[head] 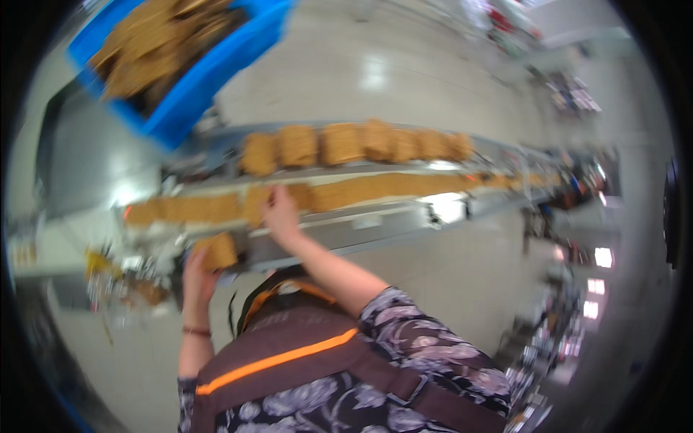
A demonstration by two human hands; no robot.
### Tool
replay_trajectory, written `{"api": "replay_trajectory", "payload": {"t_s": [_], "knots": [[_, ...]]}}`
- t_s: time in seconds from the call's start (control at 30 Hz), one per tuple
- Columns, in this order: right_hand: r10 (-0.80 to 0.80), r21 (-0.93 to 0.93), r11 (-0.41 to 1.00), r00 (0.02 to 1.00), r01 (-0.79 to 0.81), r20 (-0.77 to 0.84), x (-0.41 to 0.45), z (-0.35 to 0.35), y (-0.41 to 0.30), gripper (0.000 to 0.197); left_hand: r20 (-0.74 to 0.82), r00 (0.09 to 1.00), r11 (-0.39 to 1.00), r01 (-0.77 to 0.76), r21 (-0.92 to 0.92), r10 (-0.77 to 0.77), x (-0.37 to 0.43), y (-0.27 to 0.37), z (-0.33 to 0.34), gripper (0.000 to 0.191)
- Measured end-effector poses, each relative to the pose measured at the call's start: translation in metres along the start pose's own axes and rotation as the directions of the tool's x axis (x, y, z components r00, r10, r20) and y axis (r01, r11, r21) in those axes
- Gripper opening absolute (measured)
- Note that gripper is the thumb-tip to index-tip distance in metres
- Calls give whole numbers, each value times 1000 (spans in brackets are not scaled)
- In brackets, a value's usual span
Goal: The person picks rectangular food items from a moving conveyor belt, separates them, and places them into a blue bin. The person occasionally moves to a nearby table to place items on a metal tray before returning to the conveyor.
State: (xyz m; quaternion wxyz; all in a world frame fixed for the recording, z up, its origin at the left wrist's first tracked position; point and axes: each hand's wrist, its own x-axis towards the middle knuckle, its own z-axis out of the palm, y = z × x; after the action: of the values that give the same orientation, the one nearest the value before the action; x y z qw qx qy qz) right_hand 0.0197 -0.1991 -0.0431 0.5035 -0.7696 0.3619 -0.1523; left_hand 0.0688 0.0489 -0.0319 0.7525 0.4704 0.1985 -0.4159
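Observation:
My left hand point(197, 279) grips a small stack of flat tan pieces point(219, 251) at the near side of a long conveyor line. My right hand point(282, 214) reaches over the pale belt point(352, 214), its fingers bent down at a row of tan pieces point(368, 190). One slightly askew tan piece point(254, 204) lies just left of those fingers. Blur hides whether the fingertips pinch it. To the left, the row continues as overlapping tan pieces point(189, 210) along the belt.
Beyond the belt, several upright tan stacks point(342, 143) line a metal ledge point(216, 154). A blue crate point(203, 81) heaped with brown pieces point(146, 46) stands at the far left. Blurred clutter point(135, 284) lies left of my left hand. The line runs far to the right.

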Motion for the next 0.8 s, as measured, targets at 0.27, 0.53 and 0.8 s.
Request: {"api": "replay_trajectory", "payload": {"t_s": [0.27,0.53,0.8], "knots": [[-31,-230,973,987,-5,-155,-19,-20,40,24,-27,999,995,36,-89,-39,78,9,-34,36],[178,-53,981,976,-186,-129,-5,-90,37,25,-39,998,991,54,124,-49,89,-14,38,37],[177,-24,984,974,-175,144,12,-141,94,18,73,997,996,-8,88,1,50,-49,95,32]]}}
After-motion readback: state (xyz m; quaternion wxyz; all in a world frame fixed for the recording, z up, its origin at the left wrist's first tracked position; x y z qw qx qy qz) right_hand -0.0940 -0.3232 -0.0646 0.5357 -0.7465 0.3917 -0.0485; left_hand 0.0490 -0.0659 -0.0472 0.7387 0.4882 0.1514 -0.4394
